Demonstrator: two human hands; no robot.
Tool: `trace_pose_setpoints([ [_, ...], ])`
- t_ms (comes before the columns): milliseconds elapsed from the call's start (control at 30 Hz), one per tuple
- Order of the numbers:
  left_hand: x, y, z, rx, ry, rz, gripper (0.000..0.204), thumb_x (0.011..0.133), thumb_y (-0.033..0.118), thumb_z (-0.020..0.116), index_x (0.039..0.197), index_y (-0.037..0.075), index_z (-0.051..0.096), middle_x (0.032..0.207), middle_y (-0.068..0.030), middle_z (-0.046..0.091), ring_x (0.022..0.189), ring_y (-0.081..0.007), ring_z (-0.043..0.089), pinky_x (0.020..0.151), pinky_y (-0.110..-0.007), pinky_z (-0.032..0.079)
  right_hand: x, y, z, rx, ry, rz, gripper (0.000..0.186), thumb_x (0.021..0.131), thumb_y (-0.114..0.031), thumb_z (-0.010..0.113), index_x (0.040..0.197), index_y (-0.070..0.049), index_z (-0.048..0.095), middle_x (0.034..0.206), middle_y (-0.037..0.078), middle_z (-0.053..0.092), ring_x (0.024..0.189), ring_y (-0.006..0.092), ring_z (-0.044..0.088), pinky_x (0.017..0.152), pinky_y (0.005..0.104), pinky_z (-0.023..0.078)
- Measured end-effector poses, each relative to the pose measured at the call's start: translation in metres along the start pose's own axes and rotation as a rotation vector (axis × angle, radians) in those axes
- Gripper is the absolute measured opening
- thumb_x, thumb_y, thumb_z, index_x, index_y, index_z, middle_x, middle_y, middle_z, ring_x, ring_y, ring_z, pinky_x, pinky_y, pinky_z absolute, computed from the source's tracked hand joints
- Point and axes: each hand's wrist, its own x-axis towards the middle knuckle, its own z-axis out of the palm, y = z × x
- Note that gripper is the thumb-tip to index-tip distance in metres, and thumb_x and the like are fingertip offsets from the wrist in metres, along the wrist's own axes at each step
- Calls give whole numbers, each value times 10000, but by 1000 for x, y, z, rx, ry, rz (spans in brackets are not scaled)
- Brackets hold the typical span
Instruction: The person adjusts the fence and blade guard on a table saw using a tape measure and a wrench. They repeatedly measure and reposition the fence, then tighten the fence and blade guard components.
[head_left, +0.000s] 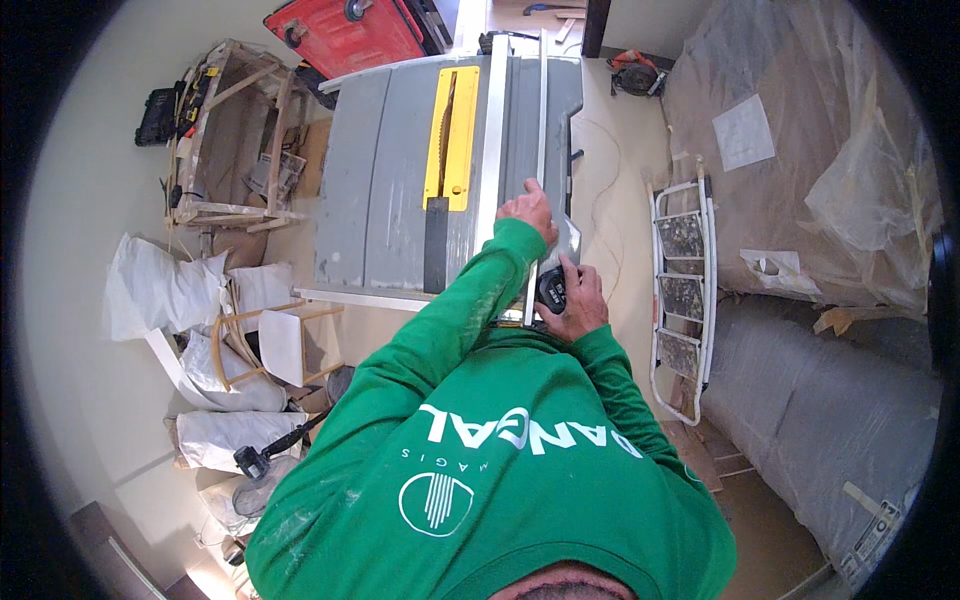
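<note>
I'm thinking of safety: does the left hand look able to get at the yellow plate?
Probably yes: the left hand is near the yellow plate, with only the wide silver bar between them.

Makeshift workshop, probably: table saw point(400, 180)

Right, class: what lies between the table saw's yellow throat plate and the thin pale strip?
In the head view, the silver rip fence, with grey tabletop on either side; lower down, part of the left hand too.
</note>
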Motion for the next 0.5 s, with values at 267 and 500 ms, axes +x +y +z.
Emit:
trace_pose_setpoints([
  [267, -37, -75, -54, -242, 267, -52, 728, 786, 399, 755, 1338, 60, 423, 990, -251, 676, 970, -374, 688, 857, -477, 538, -7, -1, 0, -8, -14, -84, 932, 646, -331, 875, 1436, -125, 426, 1178, 175, 476, 1108, 377, 510, 914, 471, 504],
  [500, -28, -131, -16, -272, 549, -12, 517, 915, 494, 643, 1250, 103, 601, 1042, -154, 595, 979, -366, 632, 826, -488, 521, -3, -3, 6, -67, -12, -85, 923, 667, -357, 869, 1440, -126, 422, 1170, 187, 460, 1097, 378, 498, 904, 480, 500],
])
